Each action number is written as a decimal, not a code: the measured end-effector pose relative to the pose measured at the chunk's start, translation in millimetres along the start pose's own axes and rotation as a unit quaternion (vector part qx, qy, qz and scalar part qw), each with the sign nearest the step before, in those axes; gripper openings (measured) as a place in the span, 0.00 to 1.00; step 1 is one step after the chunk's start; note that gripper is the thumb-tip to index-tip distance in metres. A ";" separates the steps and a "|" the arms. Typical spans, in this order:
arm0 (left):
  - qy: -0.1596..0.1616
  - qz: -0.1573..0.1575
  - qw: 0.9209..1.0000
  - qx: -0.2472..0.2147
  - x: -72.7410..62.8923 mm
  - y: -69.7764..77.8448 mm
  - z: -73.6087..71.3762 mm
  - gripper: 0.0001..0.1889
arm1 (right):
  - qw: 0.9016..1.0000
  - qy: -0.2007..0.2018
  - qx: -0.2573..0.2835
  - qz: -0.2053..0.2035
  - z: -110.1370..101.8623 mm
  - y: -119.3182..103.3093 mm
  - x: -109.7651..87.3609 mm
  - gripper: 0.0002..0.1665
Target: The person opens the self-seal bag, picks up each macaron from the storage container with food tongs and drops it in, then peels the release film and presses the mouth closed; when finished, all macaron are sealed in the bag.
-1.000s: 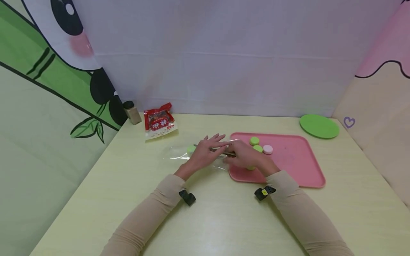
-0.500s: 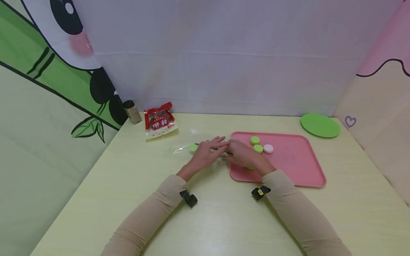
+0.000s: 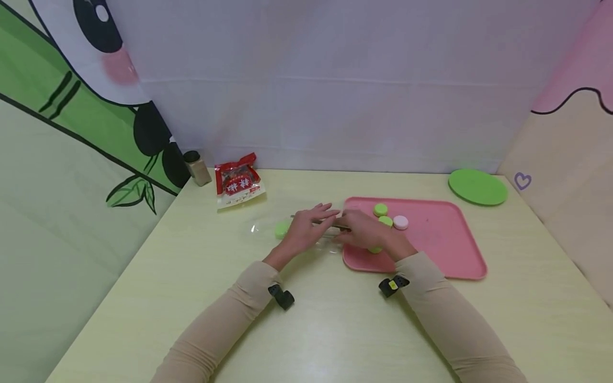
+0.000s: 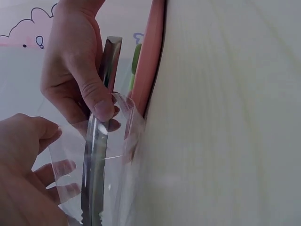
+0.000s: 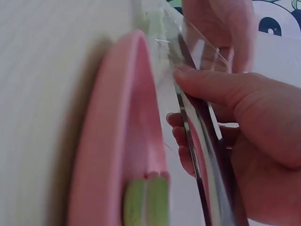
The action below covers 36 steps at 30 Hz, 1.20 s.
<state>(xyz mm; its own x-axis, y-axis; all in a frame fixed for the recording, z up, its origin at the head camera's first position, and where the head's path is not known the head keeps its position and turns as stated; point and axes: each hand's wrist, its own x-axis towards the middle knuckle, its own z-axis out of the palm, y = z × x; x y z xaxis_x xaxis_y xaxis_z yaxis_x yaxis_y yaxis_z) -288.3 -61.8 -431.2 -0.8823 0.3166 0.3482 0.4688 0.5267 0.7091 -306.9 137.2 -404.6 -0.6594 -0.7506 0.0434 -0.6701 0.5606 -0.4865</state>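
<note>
My left hand pinches the rim of a clear plastic bag between thumb and finger, its other fingers spread behind the film. Metal tongs are gripped in my right hand, whose thumb lies along one arm. The tongs' serrated ends reach into the bag. Left of my left hand, a green macaron shows inside the bag in the head view, partly covered by that hand. Several green macarons and a pale pink macaron lie on the pink tray, beside and under my right forearm.
A red and white snack packet lies at the back left, beside a black-capped spice jar. At the back right corner sits a green plate. A patterned cloth hangs along the table's far edge.
Within the bag, the green macaron has shifted slightly left and nearer over the last half second. Both hands stay almost in place; the right one and the tongs make small movements.
</note>
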 end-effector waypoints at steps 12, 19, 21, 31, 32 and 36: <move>-0.019 -0.012 0.998 0.065 -1.4 12.0 7.3 0.16 | 0.995 0.045 -0.046 0.082 -8.3 10.2 -10.3 0.23; -0.041 0.025 0.981 0.186 0.9 11.3 0.4 0.18 | 0.997 0.056 -0.033 0.039 -10.3 12.8 -12.4 0.26; -0.049 0.047 0.973 0.220 2.3 9.5 -3.8 0.20 | 0.998 0.058 -0.027 0.025 -11.7 12.4 -12.7 0.27; -0.047 0.050 0.983 0.168 13.4 -2.6 -12.7 0.18 | 0.997 0.050 -0.044 0.036 -19.2 12.5 -15.6 0.28; -0.036 0.046 0.986 0.157 14.9 -3.1 -12.2 0.17 | 0.997 0.046 -0.047 0.048 -19.9 13.2 -16.0 0.28; -0.001 0.007 0.994 0.105 18.3 -4.5 -9.8 0.18 | 0.992 0.027 -0.053 0.114 -24.6 15.0 -20.1 0.26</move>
<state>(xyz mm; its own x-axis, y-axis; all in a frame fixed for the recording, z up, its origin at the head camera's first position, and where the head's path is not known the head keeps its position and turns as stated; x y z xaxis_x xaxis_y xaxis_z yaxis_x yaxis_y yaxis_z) -306.9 -66.1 -422.0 -0.8758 0.3266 0.3553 0.4793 0.6749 0.5610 -312.1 169.3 -391.4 -0.8130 -0.5821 -0.0083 -0.5321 0.7488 -0.3952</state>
